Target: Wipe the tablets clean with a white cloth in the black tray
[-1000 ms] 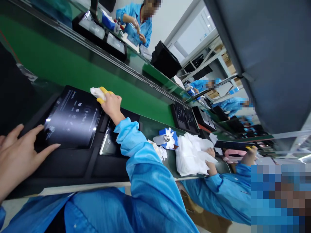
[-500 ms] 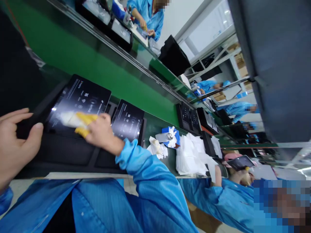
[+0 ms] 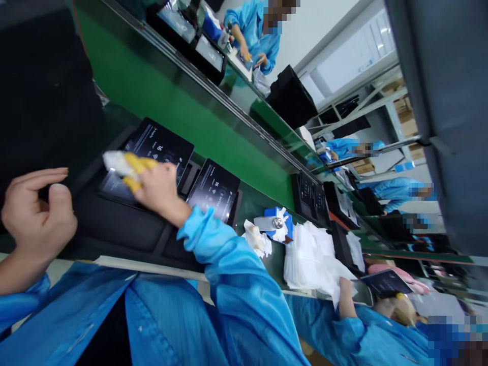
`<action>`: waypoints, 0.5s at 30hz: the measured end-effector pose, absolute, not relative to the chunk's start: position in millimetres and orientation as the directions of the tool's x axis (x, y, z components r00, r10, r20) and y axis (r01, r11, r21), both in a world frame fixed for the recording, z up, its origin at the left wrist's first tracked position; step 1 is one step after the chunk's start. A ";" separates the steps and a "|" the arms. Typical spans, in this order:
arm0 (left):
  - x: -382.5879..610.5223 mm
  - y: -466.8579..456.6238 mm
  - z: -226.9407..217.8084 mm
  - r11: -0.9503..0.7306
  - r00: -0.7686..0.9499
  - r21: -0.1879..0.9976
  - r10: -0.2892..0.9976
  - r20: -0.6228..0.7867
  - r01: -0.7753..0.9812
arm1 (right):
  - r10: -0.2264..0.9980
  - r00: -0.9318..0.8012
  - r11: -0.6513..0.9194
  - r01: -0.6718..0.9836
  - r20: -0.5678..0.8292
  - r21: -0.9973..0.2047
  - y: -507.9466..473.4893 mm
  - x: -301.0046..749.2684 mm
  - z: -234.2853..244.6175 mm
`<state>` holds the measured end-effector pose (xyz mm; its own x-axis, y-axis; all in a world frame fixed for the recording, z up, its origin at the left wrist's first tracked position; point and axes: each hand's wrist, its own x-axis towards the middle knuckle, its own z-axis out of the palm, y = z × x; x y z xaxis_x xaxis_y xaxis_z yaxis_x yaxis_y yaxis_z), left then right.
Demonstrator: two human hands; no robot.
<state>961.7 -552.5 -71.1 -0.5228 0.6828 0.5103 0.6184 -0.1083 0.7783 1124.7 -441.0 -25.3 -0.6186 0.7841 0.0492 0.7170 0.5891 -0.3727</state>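
Note:
My right hand (image 3: 158, 189), with yellow finger covers, is closed on a white wipe (image 3: 113, 160). The wipe lies against the dark screen of a tablet (image 3: 171, 140) near its left edge. That tablet rests in a black foam tray (image 3: 118, 231). Beside it on the right, a second tablet (image 3: 215, 185) sits in the same tray, its lower part hidden by my arm. Left of the tray, my left hand (image 3: 40, 218) is loosely curved, thumb and fingers apart, with nothing visible in it.
Right of the tray stand a blue box (image 3: 287, 231), a metal-topped bottle (image 3: 267, 223), crumpled wipes (image 3: 257, 239) and a stack of white wipes (image 3: 308, 254). A co-worker's hand (image 3: 346, 297) touches the stack's side. A green conveyor belt (image 3: 152, 91) runs behind; a dark block (image 3: 41, 86) stands left.
The view has shifted, so the bench appears further right. My right hand has carried the wipe toward the tablet's left edge. The fingers of my left hand are more curled.

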 end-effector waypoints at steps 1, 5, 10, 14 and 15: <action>962.7 -552.5 -69.6 -0.100 -0.535 0.781 0.675 0.509 0.617 | 0.850 -0.522 0.505 0.761 0.078 -0.407 -417.6 1120.3 -20.0; 966.4 -551.1 -63.2 -0.060 -0.571 0.786 0.653 0.498 0.616 | 0.903 -0.424 0.423 0.844 0.073 -0.331 -372.8 1101.6 -14.0; 970.2 -555.2 -52.9 -0.043 -0.587 0.798 0.653 0.478 0.602 | 0.686 -0.727 0.715 0.663 0.038 -0.220 -457.5 1095.6 -32.6; 971.3 -562.3 -48.4 0.037 -0.557 0.815 0.748 0.361 0.578 | 0.587 -0.808 0.789 0.583 -0.038 -0.195 -475.5 1120.5 -27.8; 971.1 -562.9 -48.9 0.068 -0.571 0.823 0.751 0.330 0.564 | 0.663 -0.749 0.734 0.655 -0.020 -0.179 -462.8 1129.9 -23.9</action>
